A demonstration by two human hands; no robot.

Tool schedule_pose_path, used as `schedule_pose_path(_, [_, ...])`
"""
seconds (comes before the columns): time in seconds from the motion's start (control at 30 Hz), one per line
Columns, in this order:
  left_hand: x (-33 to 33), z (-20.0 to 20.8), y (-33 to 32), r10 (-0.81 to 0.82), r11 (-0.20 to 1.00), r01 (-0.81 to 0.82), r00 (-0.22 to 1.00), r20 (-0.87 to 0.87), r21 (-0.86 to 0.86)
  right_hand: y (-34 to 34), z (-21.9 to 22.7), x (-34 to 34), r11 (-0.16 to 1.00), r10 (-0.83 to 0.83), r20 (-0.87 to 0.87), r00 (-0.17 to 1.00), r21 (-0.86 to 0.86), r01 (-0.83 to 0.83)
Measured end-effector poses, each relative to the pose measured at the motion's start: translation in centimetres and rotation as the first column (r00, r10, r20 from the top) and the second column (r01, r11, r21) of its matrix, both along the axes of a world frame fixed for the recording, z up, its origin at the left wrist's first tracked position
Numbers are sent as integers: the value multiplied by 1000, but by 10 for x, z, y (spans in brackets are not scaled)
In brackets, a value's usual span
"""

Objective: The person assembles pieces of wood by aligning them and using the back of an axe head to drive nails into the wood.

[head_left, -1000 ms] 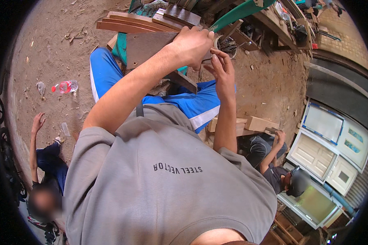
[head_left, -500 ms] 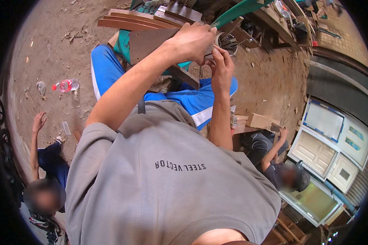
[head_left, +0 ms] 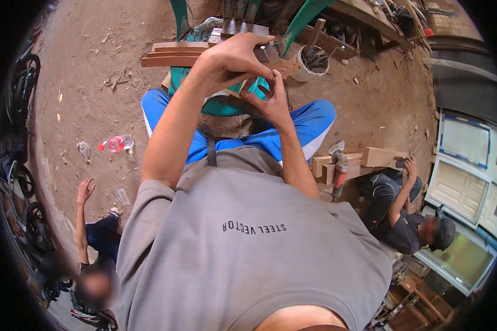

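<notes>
My left hand [head_left: 229, 58] is curled above the pile of wood, gripping a thin brown sheet [head_left: 226, 86] that shows below its palm. A dark grey piece [head_left: 266, 53] lies in the gap between its thumb and fingers; whether it belongs to the sheet I cannot tell. Just right of it is my right hand [head_left: 273, 102], fingers raised beside the left fingertips and thumb held apart, with nothing plainly between them. Brown wooden strips [head_left: 174, 55] are stacked on a green plastic chair [head_left: 223, 107] in front of my knees.
A white bucket [head_left: 313, 62] of thin scraps stands beyond my right hand. To my right, an angle grinder [head_left: 339, 171] stands by wooden blocks [head_left: 378, 157], near a crouching person. A bottle [head_left: 116, 144] lies on the dirt floor at left, where another person sits.
My right thumb has spread from its fingers. The brown sheet that hung broad beside my left forearm now shows only as a narrow strip. The view has shifted, exposing the bucket and grinder more.
</notes>
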State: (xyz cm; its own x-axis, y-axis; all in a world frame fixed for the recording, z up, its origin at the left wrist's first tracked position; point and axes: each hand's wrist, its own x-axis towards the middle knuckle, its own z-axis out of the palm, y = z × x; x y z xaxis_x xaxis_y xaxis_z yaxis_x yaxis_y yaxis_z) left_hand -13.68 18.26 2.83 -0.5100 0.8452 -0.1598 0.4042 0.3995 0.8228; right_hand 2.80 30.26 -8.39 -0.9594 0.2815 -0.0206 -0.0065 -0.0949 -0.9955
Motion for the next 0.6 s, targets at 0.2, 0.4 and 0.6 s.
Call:
schedule_pose_path(0.2, [-12, -18, -14, -19, 995, -4, 974, 226, 100, -14, -5, -19, 958, -153, -73, 985, 234, 167])
schedule_pose_path(0.4, [-12, -17, -24, 3, 995, -32, 952, 306, 89, 5, -4, -21, 968, -63, -109, 992, 234, 87])
schedule_pose_path(0.6, [-17, -24, -32, 6, 983, -79, 915, 405, 164, 25, 0, -26, 983, 72, -88, 993, 172, -56])
